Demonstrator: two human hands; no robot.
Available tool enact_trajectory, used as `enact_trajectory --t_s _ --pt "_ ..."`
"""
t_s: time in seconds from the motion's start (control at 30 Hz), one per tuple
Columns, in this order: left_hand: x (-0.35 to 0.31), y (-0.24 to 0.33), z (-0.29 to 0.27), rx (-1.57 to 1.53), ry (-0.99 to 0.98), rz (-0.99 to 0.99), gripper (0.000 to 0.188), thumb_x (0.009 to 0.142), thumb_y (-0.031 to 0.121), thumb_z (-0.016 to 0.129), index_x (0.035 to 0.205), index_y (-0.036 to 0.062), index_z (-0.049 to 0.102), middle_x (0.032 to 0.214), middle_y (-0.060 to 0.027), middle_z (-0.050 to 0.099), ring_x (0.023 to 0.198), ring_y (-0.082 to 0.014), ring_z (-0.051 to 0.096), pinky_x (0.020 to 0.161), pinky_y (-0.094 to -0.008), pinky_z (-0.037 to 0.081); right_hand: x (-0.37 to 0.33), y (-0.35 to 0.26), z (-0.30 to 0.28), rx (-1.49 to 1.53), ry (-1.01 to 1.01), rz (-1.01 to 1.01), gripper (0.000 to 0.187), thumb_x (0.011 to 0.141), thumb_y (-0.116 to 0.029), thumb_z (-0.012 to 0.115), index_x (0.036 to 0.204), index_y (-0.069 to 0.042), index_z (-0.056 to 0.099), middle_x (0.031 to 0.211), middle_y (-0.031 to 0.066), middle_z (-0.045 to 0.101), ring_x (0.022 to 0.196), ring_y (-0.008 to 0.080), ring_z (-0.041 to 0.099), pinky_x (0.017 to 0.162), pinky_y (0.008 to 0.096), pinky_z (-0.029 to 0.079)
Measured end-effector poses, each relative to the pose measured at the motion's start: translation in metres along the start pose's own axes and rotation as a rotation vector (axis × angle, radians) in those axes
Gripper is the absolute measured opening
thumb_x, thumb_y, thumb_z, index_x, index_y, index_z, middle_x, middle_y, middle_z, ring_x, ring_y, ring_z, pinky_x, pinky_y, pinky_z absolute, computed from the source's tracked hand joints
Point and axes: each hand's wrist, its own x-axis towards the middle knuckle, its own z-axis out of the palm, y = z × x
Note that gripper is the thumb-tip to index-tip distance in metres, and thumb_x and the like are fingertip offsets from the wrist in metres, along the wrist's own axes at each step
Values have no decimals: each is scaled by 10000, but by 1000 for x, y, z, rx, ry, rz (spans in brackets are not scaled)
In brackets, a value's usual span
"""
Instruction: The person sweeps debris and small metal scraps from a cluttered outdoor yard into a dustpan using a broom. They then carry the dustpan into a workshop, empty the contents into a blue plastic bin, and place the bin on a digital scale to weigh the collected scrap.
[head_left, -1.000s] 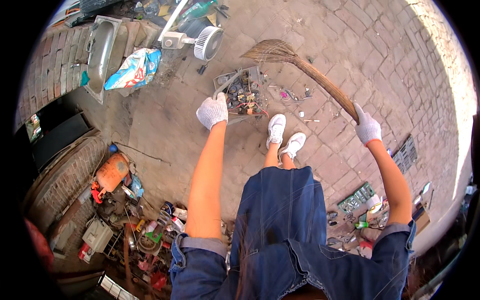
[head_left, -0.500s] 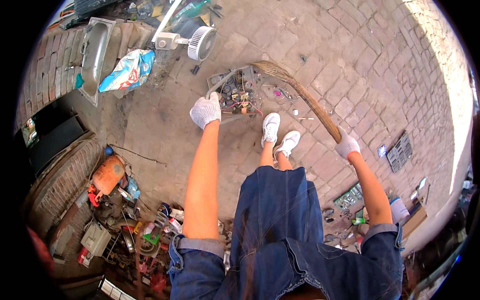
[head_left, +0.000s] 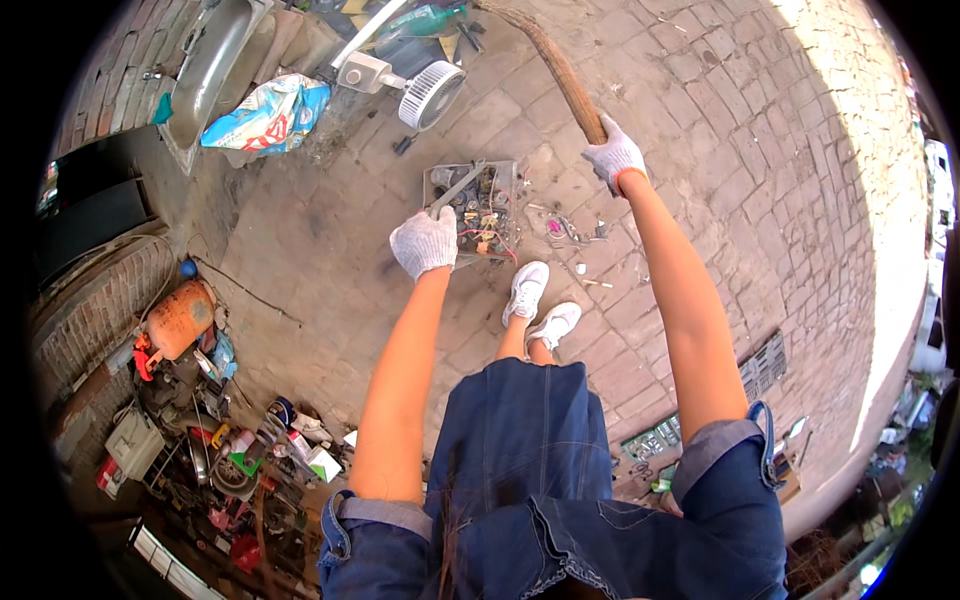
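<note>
My left hand (head_left: 425, 243), in a white knit glove, is closed on a grey handle (head_left: 460, 188) that crosses over a clear plastic box (head_left: 514, 185). Inside the box lie many small dark parts and a red wire. My right hand (head_left: 615, 157), gloved too, grips the thick end of a straw broom (head_left: 562, 78). The broom reaches up and left past the top edge, so its bristle tips are out of view. Small scraps with a pink piece (head_left: 556, 228) lie on the paving to the right of the box.
A white fan (head_left: 432, 95), a blue-and-white sack (head_left: 268, 113) and a metal sink (head_left: 215, 75) are at the upper left. An orange tank (head_left: 180, 320) stands by piled junk at lower left. My white shoes (head_left: 526, 292) are just below the box. A green circuit board (head_left: 652, 440) lies lower right.
My right hand has swung the broom up and to the left, away from beside the box toward the top edge. My left hand still holds the handle, slightly lower. The view has shifted.
</note>
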Motion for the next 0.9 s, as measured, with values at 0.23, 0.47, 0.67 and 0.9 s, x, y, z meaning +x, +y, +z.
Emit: enact_trajectory --t_s 0.23,0.47,0.67,0.9 --pt "-5 4 1 -65 89 27 449 756 433 573 587 26 657 576 -171 605 587 -320 604 662 -408 454 48 -72 -17 -523 89 -6 467 817 -197 544 1275 -193 453 1124 136 620 1034 306 604 860 426 488" --pt "-5 1 -7 -73 91 -2 430 747 408 589 564 24 650 540 -175 586 552 -318 592 645 -404 452 -94 24 -87 -485 152 -60 621 728 -153 567 1335 -221 452 1065 179 632 943 326 630 781 429 498" --pt "-10 1 -7 -96 124 44 429 752 401 589 564 20 649 545 -173 592 557 -309 597 640 -396 451 -104 53 -60 -74 113 -37 695 658 -198 618 1333 -160 457 1094 186 618 984 316 610 837 384 480" --pt "0 4 -6 -45 40 52 452 784 436 547 647 25 674 619 -177 619 619 -321 610 682 -409 452 -32 32 0 -444 50 20 653 751 -174 561 1374 -238 375 1044 206 625 938 352 620 804 425 495"
